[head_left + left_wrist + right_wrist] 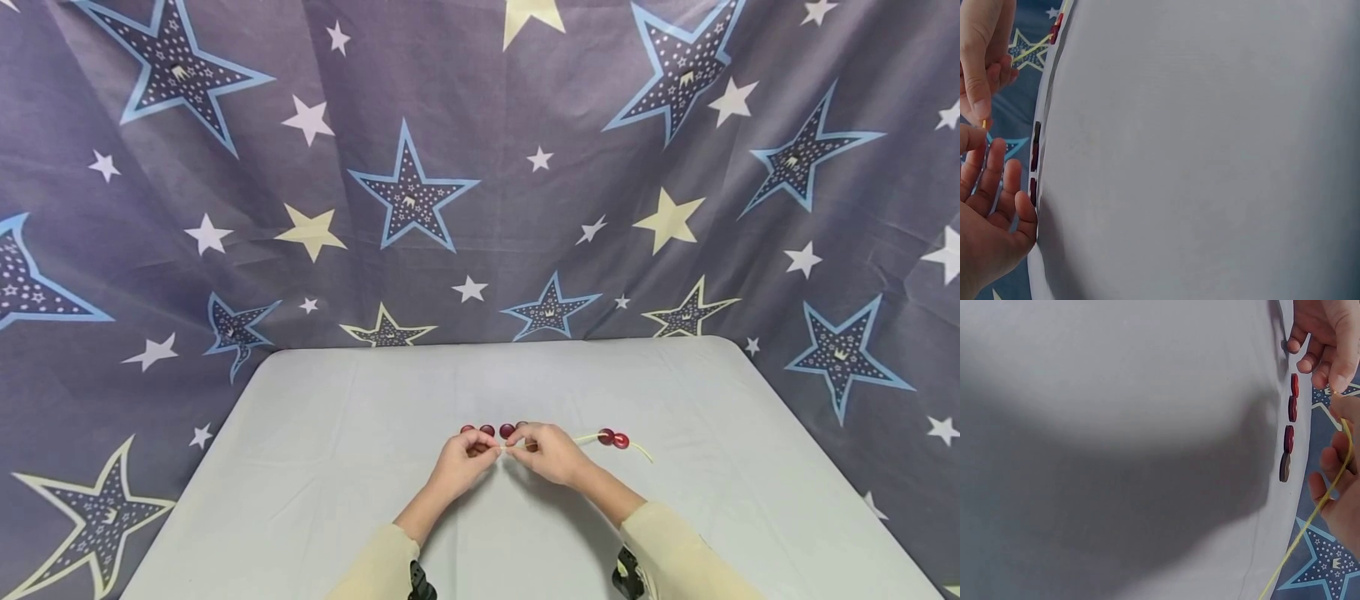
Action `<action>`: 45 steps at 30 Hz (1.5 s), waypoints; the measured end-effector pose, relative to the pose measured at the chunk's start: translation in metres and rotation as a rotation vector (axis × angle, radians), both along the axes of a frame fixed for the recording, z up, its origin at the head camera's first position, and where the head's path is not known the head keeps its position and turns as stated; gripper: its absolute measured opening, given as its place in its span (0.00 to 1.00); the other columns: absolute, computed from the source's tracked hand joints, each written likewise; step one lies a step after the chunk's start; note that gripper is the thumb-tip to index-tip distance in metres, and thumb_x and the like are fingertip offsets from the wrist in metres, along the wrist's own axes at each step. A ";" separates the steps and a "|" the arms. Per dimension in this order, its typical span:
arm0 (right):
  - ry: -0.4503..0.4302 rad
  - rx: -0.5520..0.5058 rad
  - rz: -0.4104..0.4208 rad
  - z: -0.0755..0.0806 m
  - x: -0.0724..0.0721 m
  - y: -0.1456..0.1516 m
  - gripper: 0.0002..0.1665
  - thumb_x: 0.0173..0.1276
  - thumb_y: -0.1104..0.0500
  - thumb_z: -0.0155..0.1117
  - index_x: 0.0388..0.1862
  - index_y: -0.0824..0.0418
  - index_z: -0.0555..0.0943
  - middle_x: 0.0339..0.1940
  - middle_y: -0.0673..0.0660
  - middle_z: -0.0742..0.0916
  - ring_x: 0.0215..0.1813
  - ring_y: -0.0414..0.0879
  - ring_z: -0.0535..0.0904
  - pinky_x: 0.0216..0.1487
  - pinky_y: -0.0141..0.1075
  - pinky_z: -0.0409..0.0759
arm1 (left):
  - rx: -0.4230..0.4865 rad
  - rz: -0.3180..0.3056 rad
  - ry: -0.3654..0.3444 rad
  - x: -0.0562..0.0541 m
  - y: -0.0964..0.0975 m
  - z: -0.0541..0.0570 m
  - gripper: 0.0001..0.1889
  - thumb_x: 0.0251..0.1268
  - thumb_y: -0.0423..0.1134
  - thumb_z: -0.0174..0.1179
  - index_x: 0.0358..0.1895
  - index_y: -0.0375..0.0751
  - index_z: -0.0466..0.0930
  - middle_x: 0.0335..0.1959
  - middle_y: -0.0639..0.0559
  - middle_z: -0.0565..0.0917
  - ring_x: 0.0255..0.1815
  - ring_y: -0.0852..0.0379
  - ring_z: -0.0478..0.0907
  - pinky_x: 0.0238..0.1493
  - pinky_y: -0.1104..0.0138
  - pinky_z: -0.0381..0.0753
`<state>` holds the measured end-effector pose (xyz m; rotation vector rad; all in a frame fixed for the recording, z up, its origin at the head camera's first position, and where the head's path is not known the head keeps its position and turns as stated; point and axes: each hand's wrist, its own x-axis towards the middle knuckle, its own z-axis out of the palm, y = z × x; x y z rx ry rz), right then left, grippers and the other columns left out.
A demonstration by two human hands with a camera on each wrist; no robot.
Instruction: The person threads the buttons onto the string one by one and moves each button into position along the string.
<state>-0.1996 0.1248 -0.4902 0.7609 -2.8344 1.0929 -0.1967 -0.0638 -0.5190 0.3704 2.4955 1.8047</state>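
My left hand (463,463) and my right hand (553,454) meet fingertip to fingertip above the table. Between them, thumbs and forefingers pinch the end of a thin yellow cord (1316,515). From my right hand the cord trails off to the right, passing through two round, flat red buttons (621,440) that lie on the table. Just beyond my fingers, several dark red buttons (487,430) lie in a row, partly hidden by the hands in the head view. The right wrist view shows this row of buttons (1292,409) edge-on.
A white-covered table (337,467) with rounded far corners spreads under both hands. Behind and beside it hangs a grey-purple cloth (465,92) printed with stars. Cream sleeves (675,550) cover the forearms, with a dark strap (628,575) at the right one.
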 end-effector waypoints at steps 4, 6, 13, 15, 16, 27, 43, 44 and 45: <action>0.012 0.003 -0.004 0.001 0.000 0.000 0.06 0.63 0.54 0.64 0.34 0.54 0.84 0.23 0.44 0.78 0.22 0.31 0.64 0.25 0.26 0.66 | -0.002 -0.002 0.001 0.000 -0.001 0.000 0.06 0.56 0.37 0.64 0.32 0.37 0.82 0.29 0.46 0.82 0.27 0.64 0.73 0.31 0.75 0.73; 0.021 0.003 -0.007 0.001 0.001 0.001 0.06 0.63 0.54 0.64 0.34 0.54 0.84 0.24 0.45 0.79 0.22 0.32 0.64 0.25 0.26 0.66 | -0.011 -0.002 0.003 0.000 -0.001 0.000 0.07 0.56 0.37 0.64 0.33 0.37 0.82 0.29 0.46 0.82 0.27 0.64 0.73 0.32 0.75 0.73; 0.044 -0.016 -0.020 0.001 0.000 0.003 0.05 0.63 0.56 0.63 0.35 0.54 0.84 0.34 0.48 0.86 0.27 0.33 0.69 0.31 0.26 0.71 | -0.005 0.001 0.014 -0.004 -0.008 -0.001 0.06 0.56 0.36 0.65 0.33 0.37 0.81 0.30 0.45 0.83 0.28 0.64 0.74 0.32 0.75 0.74; 0.048 -0.017 -0.026 0.001 -0.001 0.003 0.06 0.63 0.56 0.63 0.35 0.55 0.85 0.37 0.49 0.86 0.29 0.34 0.71 0.33 0.27 0.72 | 0.001 0.014 0.027 -0.005 -0.012 0.001 0.06 0.56 0.36 0.65 0.33 0.37 0.81 0.30 0.46 0.84 0.28 0.65 0.74 0.32 0.74 0.74; 0.050 -0.014 -0.028 0.001 -0.001 0.004 0.06 0.63 0.56 0.63 0.36 0.55 0.85 0.38 0.49 0.86 0.30 0.34 0.72 0.34 0.27 0.72 | -0.003 0.023 0.034 -0.006 -0.013 0.002 0.06 0.56 0.36 0.65 0.33 0.37 0.82 0.30 0.46 0.84 0.28 0.65 0.74 0.32 0.74 0.75; 0.084 -0.026 -0.035 0.000 -0.001 0.006 0.06 0.63 0.56 0.64 0.34 0.55 0.85 0.35 0.49 0.86 0.27 0.33 0.68 0.31 0.27 0.70 | -0.091 0.120 0.032 -0.012 -0.029 0.005 0.03 0.57 0.33 0.62 0.34 0.39 0.81 0.31 0.50 0.83 0.31 0.62 0.75 0.37 0.73 0.75; 0.070 -0.026 -0.046 0.000 -0.001 0.002 0.04 0.63 0.56 0.64 0.33 0.53 0.85 0.31 0.46 0.83 0.26 0.33 0.67 0.30 0.26 0.68 | -0.231 0.181 0.008 -0.024 -0.052 0.003 0.11 0.52 0.34 0.64 0.40 0.37 0.81 0.38 0.45 0.83 0.35 0.56 0.73 0.37 0.67 0.72; 0.067 -0.027 -0.045 0.000 -0.001 0.002 0.04 0.62 0.56 0.64 0.33 0.53 0.85 0.31 0.46 0.83 0.25 0.33 0.66 0.30 0.26 0.68 | -0.236 0.185 0.005 -0.025 -0.053 0.003 0.11 0.53 0.34 0.64 0.40 0.37 0.81 0.37 0.46 0.83 0.35 0.56 0.72 0.37 0.67 0.71; 0.066 -0.027 -0.045 0.000 -0.001 0.002 0.04 0.62 0.56 0.64 0.33 0.53 0.85 0.31 0.47 0.83 0.25 0.33 0.66 0.29 0.26 0.68 | -0.242 0.189 0.002 -0.026 -0.055 0.003 0.11 0.53 0.34 0.64 0.40 0.37 0.81 0.37 0.46 0.82 0.34 0.56 0.72 0.37 0.68 0.71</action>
